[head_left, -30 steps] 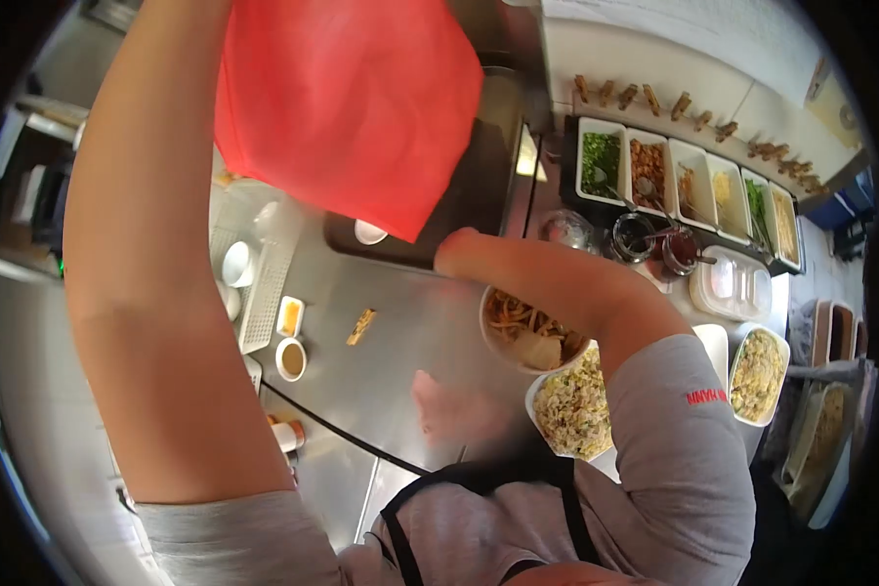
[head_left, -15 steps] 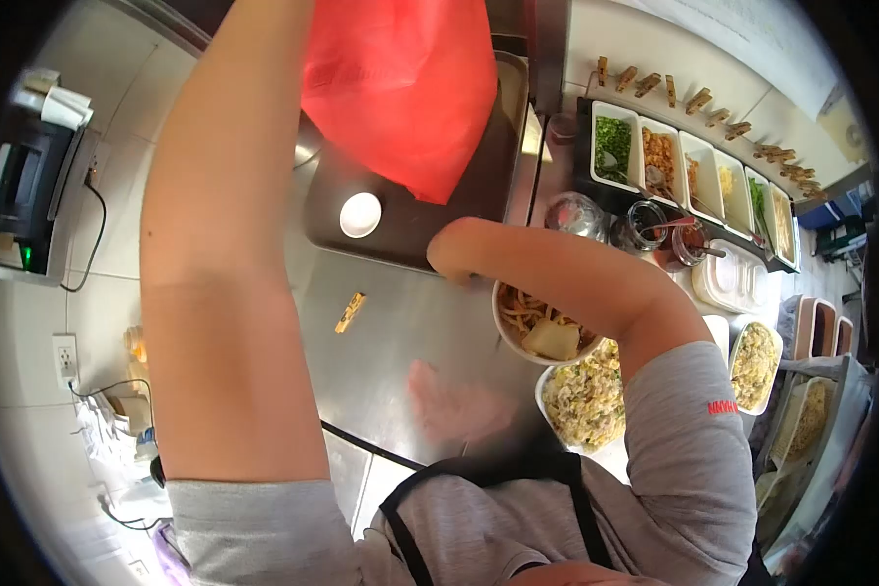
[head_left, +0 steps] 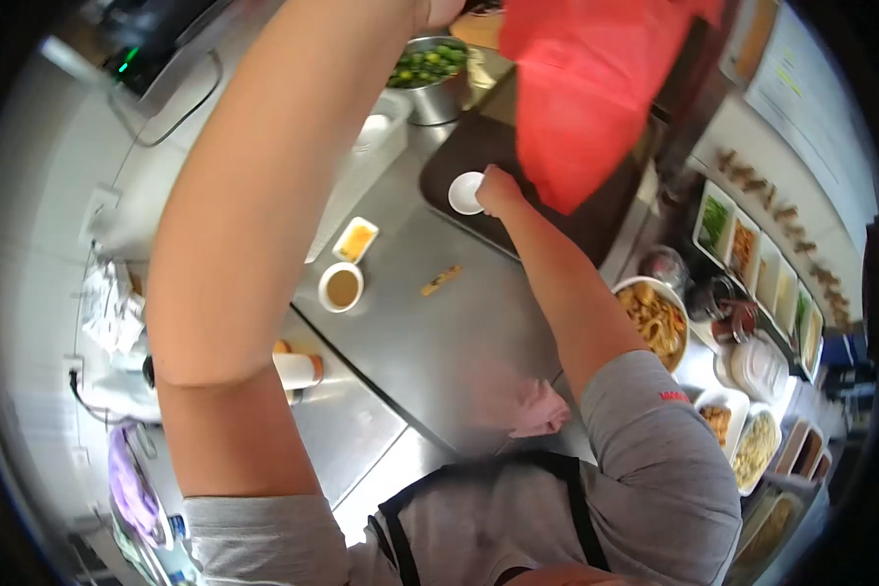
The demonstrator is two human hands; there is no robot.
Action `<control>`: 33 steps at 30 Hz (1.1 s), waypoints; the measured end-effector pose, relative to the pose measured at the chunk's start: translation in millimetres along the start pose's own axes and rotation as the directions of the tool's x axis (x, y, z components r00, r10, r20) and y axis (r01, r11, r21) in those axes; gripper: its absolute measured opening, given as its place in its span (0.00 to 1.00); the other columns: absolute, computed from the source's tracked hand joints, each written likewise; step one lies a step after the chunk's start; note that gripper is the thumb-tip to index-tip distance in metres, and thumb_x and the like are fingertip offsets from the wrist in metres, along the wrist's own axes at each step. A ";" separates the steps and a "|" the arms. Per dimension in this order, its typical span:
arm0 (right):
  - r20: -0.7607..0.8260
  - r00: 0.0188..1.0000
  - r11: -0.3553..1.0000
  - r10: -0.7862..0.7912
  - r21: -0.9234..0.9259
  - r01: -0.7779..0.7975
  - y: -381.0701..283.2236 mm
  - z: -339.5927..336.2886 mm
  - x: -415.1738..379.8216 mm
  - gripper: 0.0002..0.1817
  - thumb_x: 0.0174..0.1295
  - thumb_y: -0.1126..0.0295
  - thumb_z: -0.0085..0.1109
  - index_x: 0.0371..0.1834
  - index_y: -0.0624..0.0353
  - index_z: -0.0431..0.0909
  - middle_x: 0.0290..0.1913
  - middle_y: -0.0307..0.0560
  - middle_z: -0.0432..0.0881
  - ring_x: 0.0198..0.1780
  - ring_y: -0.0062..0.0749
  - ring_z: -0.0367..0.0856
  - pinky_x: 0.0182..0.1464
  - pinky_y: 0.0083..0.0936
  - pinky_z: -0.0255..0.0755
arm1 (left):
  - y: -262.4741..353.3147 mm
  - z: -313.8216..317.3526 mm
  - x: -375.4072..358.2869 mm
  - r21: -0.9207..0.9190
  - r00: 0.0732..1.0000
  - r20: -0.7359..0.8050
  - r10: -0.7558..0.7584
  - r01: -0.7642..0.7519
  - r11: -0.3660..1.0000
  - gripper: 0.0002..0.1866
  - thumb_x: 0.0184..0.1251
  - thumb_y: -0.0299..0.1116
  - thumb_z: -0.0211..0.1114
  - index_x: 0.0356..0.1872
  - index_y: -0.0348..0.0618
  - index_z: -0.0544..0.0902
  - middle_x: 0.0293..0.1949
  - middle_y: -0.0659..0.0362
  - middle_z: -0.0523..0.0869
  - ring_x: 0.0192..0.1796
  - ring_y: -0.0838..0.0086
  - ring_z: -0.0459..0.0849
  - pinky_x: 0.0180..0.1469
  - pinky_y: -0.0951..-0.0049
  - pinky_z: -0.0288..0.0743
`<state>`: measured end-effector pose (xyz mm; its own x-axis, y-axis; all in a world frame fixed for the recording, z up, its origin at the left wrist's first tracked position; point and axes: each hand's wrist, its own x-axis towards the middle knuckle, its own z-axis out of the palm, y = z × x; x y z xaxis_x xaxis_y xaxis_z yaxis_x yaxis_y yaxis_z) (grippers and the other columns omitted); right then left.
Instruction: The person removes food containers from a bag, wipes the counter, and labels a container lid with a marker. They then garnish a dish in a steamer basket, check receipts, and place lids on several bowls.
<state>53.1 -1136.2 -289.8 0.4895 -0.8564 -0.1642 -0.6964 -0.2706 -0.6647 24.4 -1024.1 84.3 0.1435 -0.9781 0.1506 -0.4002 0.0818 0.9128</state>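
My right hand (head_left: 499, 190) is closed at the rim of a small white cup (head_left: 466, 193) on the dark brown tray (head_left: 469, 132). My left arm reaches up, and only part of my left hand (head_left: 443, 12) shows at the top edge; its fingers are cut off. Close to it a red bag-like sheet (head_left: 596, 98) hangs over the tray. A clothespin (head_left: 441, 280) lies on the steel counter (head_left: 391, 322). Left of it are a cup of brown liquid (head_left: 342, 288) and a small dish with something yellow (head_left: 356, 240).
A metal pot of green limes (head_left: 428, 73) stands at the back. To the right are a bowl of noodles (head_left: 652, 317), jars (head_left: 710, 296) and topping containers (head_left: 742, 244). A pink cloth (head_left: 540, 408) lies near my body. Clothespins (head_left: 776, 210) line the right wall.
My right hand has moved from beside the noodle bowl to the white cup on the tray. The view has shifted left, bringing the lime pot, brown liquid and yellow dish into sight.
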 end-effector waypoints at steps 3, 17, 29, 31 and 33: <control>-0.090 0.993 0.981 -0.071 0.175 0.086 -31.6 37.6 9.0 0.15 0.45 0.76 0.43 0.39 0.65 0.68 0.22 0.54 0.76 0.17 0.35 0.76 0.16 0.28 0.69 | -5.8 -45.2 -52.5 0.063 0.996 0.085 0.008 -0.014 0.998 0.22 0.61 0.40 0.48 0.50 0.32 0.64 0.46 0.52 0.71 0.48 0.71 0.70 0.53 0.73 0.62; 0.216 0.864 0.891 -0.455 0.117 0.439 -14.5 71.2 -21.8 0.19 0.49 0.74 0.47 0.47 0.62 0.68 0.39 0.51 0.74 0.37 0.40 0.74 0.38 0.29 0.69 | -6.9 -173.0 -474.4 0.304 0.659 -0.745 -0.100 0.470 0.829 0.23 0.59 0.43 0.51 0.50 0.38 0.67 0.46 0.53 0.74 0.48 0.69 0.74 0.45 0.74 0.68; 0.263 0.850 0.579 -0.457 -0.637 0.508 -44.6 70.3 -199.0 0.14 0.51 0.73 0.47 0.43 0.54 0.70 0.43 0.53 0.72 0.45 0.49 0.69 0.46 0.36 0.65 | -230.4 -101.5 -726.7 -0.715 -0.110 -0.662 -0.741 0.390 0.581 0.35 0.53 0.61 0.47 0.53 0.43 0.63 0.45 0.46 0.71 0.39 0.61 0.77 0.40 0.65 0.70; 0.203 0.823 0.663 -0.531 -0.505 0.552 -58.9 82.5 -227.5 0.12 0.52 0.71 0.47 0.41 0.53 0.71 0.41 0.51 0.73 0.44 0.47 0.70 0.44 0.36 0.65 | -254.1 -93.6 -705.4 -0.756 -0.011 -0.559 -0.829 0.417 0.505 0.32 0.55 0.58 0.46 0.48 0.38 0.64 0.31 0.50 0.76 0.24 0.67 0.79 0.25 0.72 0.74; 0.170 0.765 0.666 -0.622 -0.400 0.630 -78.7 99.2 -264.8 0.11 0.52 0.70 0.48 0.40 0.53 0.71 0.40 0.49 0.73 0.43 0.45 0.71 0.43 0.36 0.65 | -270.3 -91.1 -701.7 -0.772 0.078 -0.510 -0.857 0.397 0.496 0.25 0.59 0.50 0.45 0.45 0.37 0.64 0.21 0.55 0.76 0.16 0.71 0.76 0.16 0.76 0.71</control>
<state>30.4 -844.5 -266.3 0.8966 -0.4117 0.1635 -0.3648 -0.8956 -0.2546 114.4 -342.4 -233.5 0.8155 -0.0487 -0.5767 0.5577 -0.2004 0.8055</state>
